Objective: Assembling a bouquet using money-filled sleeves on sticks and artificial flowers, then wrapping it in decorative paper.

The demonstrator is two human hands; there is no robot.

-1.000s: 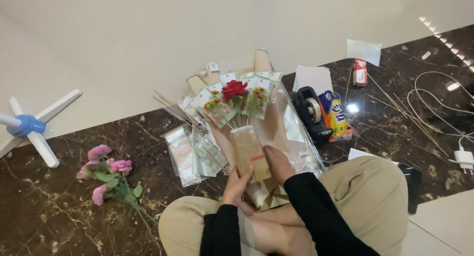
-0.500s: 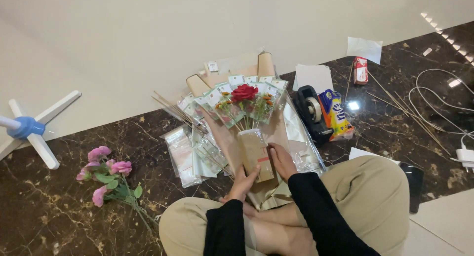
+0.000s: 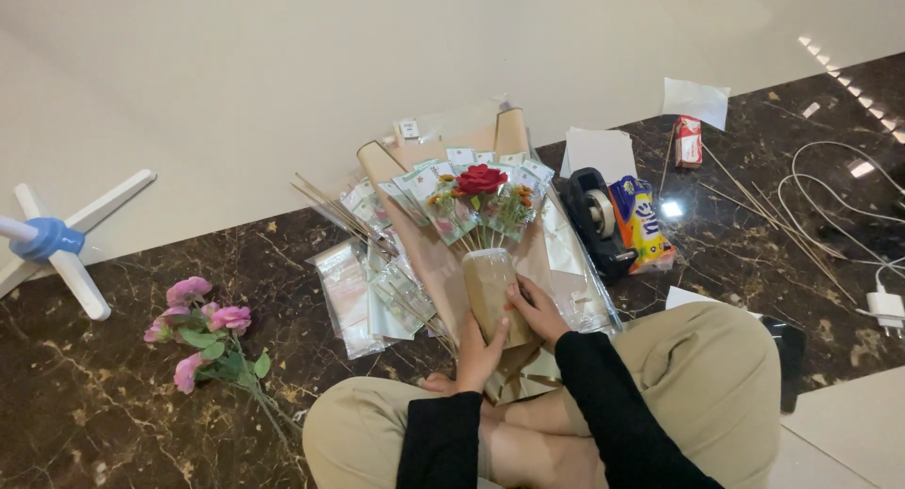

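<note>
I sit cross-legged on a dark marble floor with a bouquet [image 3: 476, 201] in front of me: a red rose ringed by folded banknotes in clear sleeves, on thin sticks. Its stem end is wrapped in tan kraft paper [image 3: 490, 291]. My left hand [image 3: 479, 352] presses the lower left side of that wrap. My right hand [image 3: 539, 310] grips its right side. The bouquet lies on a spread of brown and clear wrapping sheets [image 3: 429, 253].
Pink artificial flowers [image 3: 203, 333] lie at left. Clear plastic sleeves [image 3: 353, 296] and thin wooden sticks [image 3: 335, 211] are beside the bouquet. A black tape dispenser [image 3: 599, 220], a colourful packet [image 3: 641, 220], white papers [image 3: 601, 152], a white cable with charger [image 3: 877, 281] and a fan base [image 3: 52, 244] surround me.
The bouquet has shifted slightly as both hands adjusted on the kraft wrap; my right hand slid lower along its right side. The view has tilted a little.
</note>
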